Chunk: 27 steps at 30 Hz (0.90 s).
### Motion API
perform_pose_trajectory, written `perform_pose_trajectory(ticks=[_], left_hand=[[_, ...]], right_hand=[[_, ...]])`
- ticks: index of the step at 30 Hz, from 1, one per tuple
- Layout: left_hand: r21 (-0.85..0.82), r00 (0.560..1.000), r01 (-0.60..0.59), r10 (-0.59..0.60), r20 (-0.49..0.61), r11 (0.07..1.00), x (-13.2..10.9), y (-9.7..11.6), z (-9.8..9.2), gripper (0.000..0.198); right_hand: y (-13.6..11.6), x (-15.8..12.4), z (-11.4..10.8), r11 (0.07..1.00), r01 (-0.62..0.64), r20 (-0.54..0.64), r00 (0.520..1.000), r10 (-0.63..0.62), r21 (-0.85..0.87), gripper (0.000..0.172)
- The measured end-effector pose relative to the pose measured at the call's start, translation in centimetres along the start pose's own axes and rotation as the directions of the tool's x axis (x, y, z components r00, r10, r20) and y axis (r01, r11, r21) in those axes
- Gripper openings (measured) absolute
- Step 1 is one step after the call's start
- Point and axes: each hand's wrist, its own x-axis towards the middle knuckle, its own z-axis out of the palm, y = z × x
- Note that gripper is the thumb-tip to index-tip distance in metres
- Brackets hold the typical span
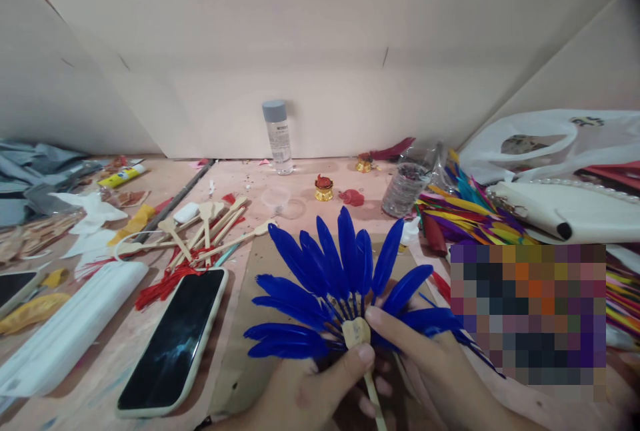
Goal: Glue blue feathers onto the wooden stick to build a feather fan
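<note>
A fan of blue feathers [320, 271] spreads above a piece of cardboard [250, 351]. Its quills meet at the pale wooden head of a stick [356, 333], whose handle points down toward me. My left hand [320, 384] is closed around the base, thumb pressed on the stick just below its head. From the right, my right hand [435, 357] grips the fan, its index fingertip against the quills beside the wooden head. Its thumb and some other fingers are hidden behind the feathers and stick.
Left lie a phone [175, 341], a white strip [80, 317], wooden sticks [205, 224] and red tassels [165, 281]. Behind stand a bottle [278, 137], a gold ornament [324, 189] and a clear cup [403, 189]. Right are colored feathers [470, 214], a white bag [580, 207] and a blurred patch.
</note>
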Motion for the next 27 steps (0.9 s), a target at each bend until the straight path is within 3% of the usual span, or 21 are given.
perform_pose_trajectory(ticks=[12, 17, 21, 27], left_hand=[[-0.032, 1.000, 0.015, -0.015, 0.006, 0.999, 0.0, -0.2, 0.0, 0.065], [-0.072, 0.999, -0.016, 0.018, 0.029, 0.997, -0.2, 0.8, 0.2, 0.065], [-0.067, 1.000, 0.015, -0.014, 0.019, 0.998, -0.2, 1.5, 0.4, 0.068], [-0.102, 1.000, -0.016, 0.018, 0.011, 0.995, 0.0, 1.1, 0.5, 0.065]], right_hand=[[0.2, 0.0, 0.0, 0.998, -0.034, -0.012, 0.999, 0.033, -0.053, 0.043], [0.2, -0.2, 0.0, 0.998, 0.000, -0.045, 0.999, -0.003, -0.065, 0.045], [0.1, -0.2, -0.4, 0.998, 0.029, -0.003, 1.000, -0.029, -0.064, 0.043], [0.5, 0.2, -0.5, 0.988, 0.078, -0.065, 0.994, -0.088, -0.136, 0.042]])
